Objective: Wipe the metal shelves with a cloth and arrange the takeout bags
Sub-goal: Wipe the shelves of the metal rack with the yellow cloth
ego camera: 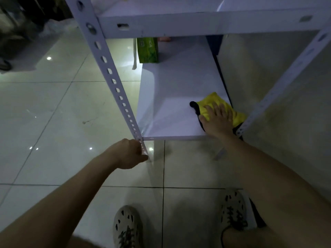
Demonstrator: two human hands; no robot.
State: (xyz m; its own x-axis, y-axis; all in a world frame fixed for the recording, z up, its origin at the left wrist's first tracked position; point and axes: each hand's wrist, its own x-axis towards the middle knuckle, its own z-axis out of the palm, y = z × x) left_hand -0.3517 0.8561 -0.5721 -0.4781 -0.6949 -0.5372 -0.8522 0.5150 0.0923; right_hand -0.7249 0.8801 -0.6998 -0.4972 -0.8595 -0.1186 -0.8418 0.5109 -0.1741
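Pressing down with straight, spread fingers, the right hand (218,120) is laid flat on a yellow microfibre cloth with a black edge (212,101). The cloth is spread on the lower white metal shelf (170,108), close to its front right corner, with one black corner sticking out to the left of the fingers. The white perforated metal upright (109,70) at the shelf's front left corner is gripped by the left hand (127,153), whose fingers are curled round its lower end. A green printed package (147,50) is stood upright at the back of the same shelf (its label cannot be read). An upper white shelf (179,24) is seen above. Two pale perforated clogs (127,228) are planted on the glossy tiled floor (53,104).
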